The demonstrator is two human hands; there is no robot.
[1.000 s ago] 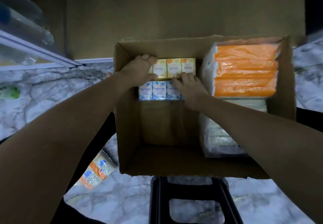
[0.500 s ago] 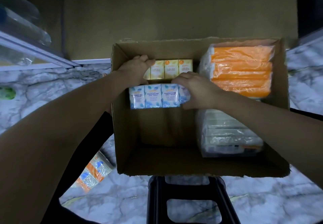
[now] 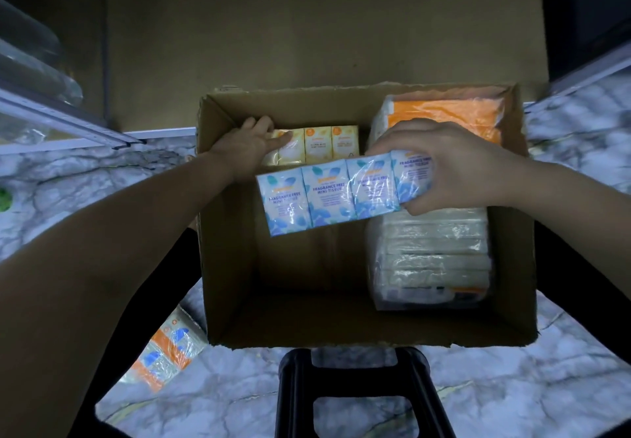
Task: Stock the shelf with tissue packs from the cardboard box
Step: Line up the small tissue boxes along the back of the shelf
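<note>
I'm holding the blue mini tissue pack (image 3: 327,195) by its right end, right hand (image 3: 450,168) fingers clamped, long axis left-right above the cardboard box (image 3: 232,267); left hand (image 3: 246,147), fingers straight, is touching the yellow pack (image 3: 317,144) inside.

You see a cardboard box (image 3: 232,267) of plain brown corrugated board, matt and slightly rough, its rim at twelve o'clock torn ragged. The blue tissue pack (image 3: 327,195) is sheathed in clear plastic film, glossy and crinkled, catching highlights over printed paper faces. The yellow tissue pack (image 3: 327,144) at eleven o'clock shows the same shiny wrap, smoother. At one o'clock the orange pack (image 3: 454,116) wears wrinkled glossy film; the white pack (image 3: 430,260) at four o'clock gleams through creased transparent plastic. The floor (image 3: 512,396) looks like polished marble, smooth, veined grey on white. The stool (image 3: 355,386) at six o'clock is black, smooth, semi-matt plastic. The shelf edge (image 3: 68,120) at ten o'clock looks like pale painted metal.
</note>
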